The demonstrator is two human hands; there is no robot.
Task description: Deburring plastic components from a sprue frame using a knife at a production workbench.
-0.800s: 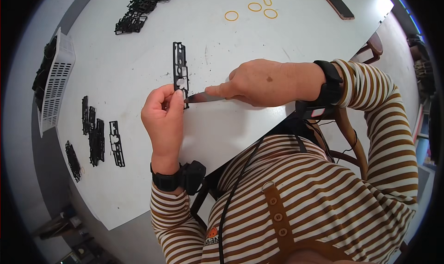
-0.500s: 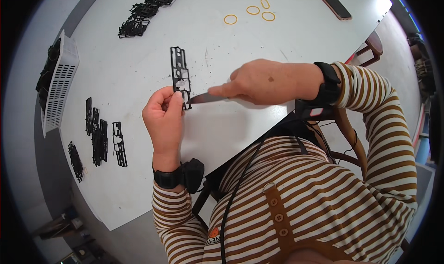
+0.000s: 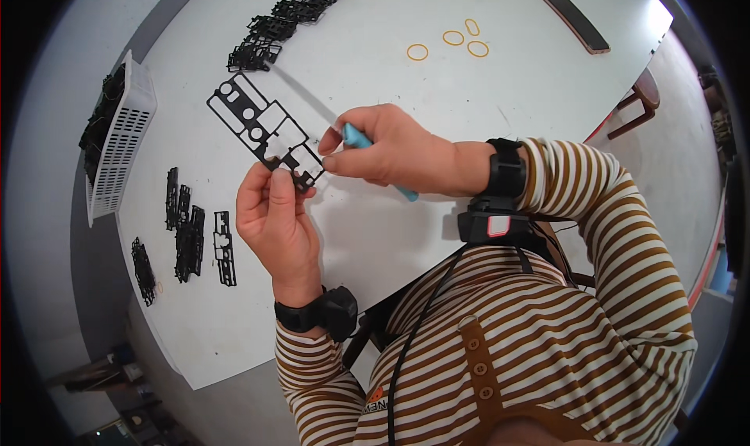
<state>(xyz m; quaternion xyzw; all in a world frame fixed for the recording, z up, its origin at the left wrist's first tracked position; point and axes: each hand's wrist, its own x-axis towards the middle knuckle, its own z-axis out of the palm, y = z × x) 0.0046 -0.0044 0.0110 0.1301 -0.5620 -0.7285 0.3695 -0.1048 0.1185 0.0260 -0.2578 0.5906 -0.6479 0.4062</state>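
My left hand pinches the lower end of a thin black plastic frame full of cut-outs, its face turned toward me and tilted up to the left. In my right hand is a knife with a light-blue handle. Its long, slim blade points up and left, beyond the frame's right edge. My right thumb and fingertips are at the frame's lower right corner; whether they touch it I cannot tell.
Stacked black frames lie at the far left. More frames and one single frame are left of my hand. A white basket stands at the left edge. Several rubber bands and a phone lie at the far right.
The frame has been tilted to the left and turned face-on. My right hand has moved left and up to the frame, and the knife blade now points away from it.
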